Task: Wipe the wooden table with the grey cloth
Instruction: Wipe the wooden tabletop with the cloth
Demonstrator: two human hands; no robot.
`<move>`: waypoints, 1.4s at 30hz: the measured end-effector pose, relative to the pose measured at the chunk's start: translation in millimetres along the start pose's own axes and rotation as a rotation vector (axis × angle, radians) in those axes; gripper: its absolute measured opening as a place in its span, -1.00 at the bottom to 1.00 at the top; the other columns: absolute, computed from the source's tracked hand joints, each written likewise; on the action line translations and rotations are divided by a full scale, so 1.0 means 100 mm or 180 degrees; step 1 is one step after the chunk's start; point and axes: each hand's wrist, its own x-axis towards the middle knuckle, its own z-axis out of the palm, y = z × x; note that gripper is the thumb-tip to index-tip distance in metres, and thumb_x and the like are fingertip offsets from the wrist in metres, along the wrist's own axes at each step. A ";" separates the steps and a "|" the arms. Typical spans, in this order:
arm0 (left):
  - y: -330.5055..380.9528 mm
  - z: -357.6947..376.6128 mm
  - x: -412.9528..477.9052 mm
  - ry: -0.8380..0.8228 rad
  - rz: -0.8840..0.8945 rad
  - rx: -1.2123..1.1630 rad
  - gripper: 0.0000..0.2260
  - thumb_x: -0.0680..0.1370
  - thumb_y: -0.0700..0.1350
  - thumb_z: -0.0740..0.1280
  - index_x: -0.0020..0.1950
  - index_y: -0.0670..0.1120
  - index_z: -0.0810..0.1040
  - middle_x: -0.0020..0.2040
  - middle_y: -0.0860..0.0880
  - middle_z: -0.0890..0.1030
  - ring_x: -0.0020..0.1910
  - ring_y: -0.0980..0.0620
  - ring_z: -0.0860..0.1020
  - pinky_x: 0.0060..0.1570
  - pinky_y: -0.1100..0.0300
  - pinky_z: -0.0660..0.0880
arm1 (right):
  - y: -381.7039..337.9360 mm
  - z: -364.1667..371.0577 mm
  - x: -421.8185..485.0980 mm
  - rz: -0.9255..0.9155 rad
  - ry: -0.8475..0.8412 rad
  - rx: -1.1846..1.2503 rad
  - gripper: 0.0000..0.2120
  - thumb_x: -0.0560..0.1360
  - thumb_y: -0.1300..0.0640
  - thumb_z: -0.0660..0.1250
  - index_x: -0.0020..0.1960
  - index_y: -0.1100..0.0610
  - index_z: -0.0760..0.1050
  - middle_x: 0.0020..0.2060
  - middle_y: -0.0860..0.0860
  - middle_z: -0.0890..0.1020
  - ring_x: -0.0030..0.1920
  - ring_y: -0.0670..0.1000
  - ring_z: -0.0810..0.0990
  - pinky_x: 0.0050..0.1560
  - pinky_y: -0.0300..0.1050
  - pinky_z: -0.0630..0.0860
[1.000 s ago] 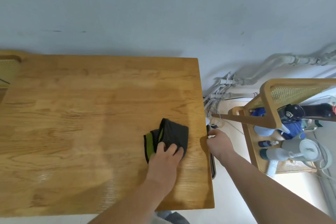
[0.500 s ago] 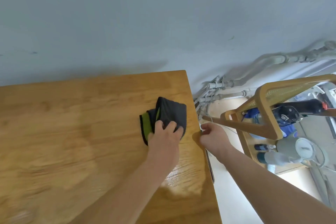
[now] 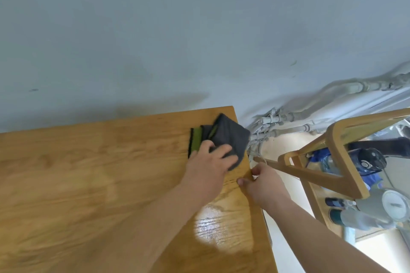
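Cloth [image 3: 230,137] at one o'clock lies under the left hand's [image 3: 210,162] flat, straight-fingered grip. Right hand [image 3: 264,182] clamps the surface [image 3: 88,184] edge, probably bracing.

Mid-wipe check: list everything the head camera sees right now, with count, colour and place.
wooden table: 1, honey-brown, lower left, against the wall
grey cloth: 1, dark grey with a green stripe, table's far right corner, one corner past the edge
wall: 1, pale blue-grey, behind the table
pipes: several, whitish, along the wall base right of the table
wooden rack: 1, light wood, right of the table
bottles and containers: several, blue, black, grey-white, on the rack
left hand: 1, pressing flat on the cloth
right hand: 1, gripping the table's right edge
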 end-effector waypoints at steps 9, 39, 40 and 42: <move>-0.58 -0.25 0.78 0.0090 -0.0750 -0.0358 -0.62 0.68 0.00 0.17 0.49 0.26 0.37 0.55 0.21 0.30 0.41 -0.05 0.24 0.31 -0.05 0.43 | -0.06 -0.06 0.17 0.0117 -0.0191 0.0142 -0.67 0.42 0.04 0.57 -0.02 0.00 0.42 -0.11 -0.01 0.63 -0.09 0.07 0.66 0.00 0.15 0.68; 1.69 0.74 -2.32 -0.0635 0.0020 -0.0653 -0.64 0.56 -0.06 0.34 0.33 0.22 0.49 0.43 0.17 0.32 0.32 -0.09 0.28 0.17 -0.02 0.50 | 1.92 0.37 -1.52 -0.0087 -0.0088 0.0200 -0.31 0.67 -0.26 -0.15 -0.21 0.13 0.57 -0.22 0.11 0.66 -0.14 0.12 0.62 -0.02 0.05 0.55; 1.73 0.73 -2.44 -0.0714 -0.0040 -0.0706 -0.65 0.57 -0.07 0.32 0.32 0.23 0.51 0.43 0.18 0.31 0.33 -0.08 0.27 0.19 0.00 0.49 | 1.99 0.40 -1.55 -0.0063 -0.0058 0.0051 -0.31 0.67 -0.25 -0.15 -0.18 0.14 0.57 -0.21 0.12 0.65 -0.14 0.12 0.62 0.02 0.09 0.57; 1.79 0.68 -2.69 -0.0835 -0.0111 -0.0819 -0.69 0.60 -0.06 0.28 0.31 0.22 0.55 0.45 0.20 0.31 0.34 -0.06 0.24 0.24 0.00 0.44 | 2.06 0.42 -1.60 -0.0028 0.0119 -0.0151 -0.41 0.66 -0.22 -0.11 -0.08 0.15 0.54 -0.14 0.12 0.63 -0.10 0.15 0.61 0.05 0.13 0.57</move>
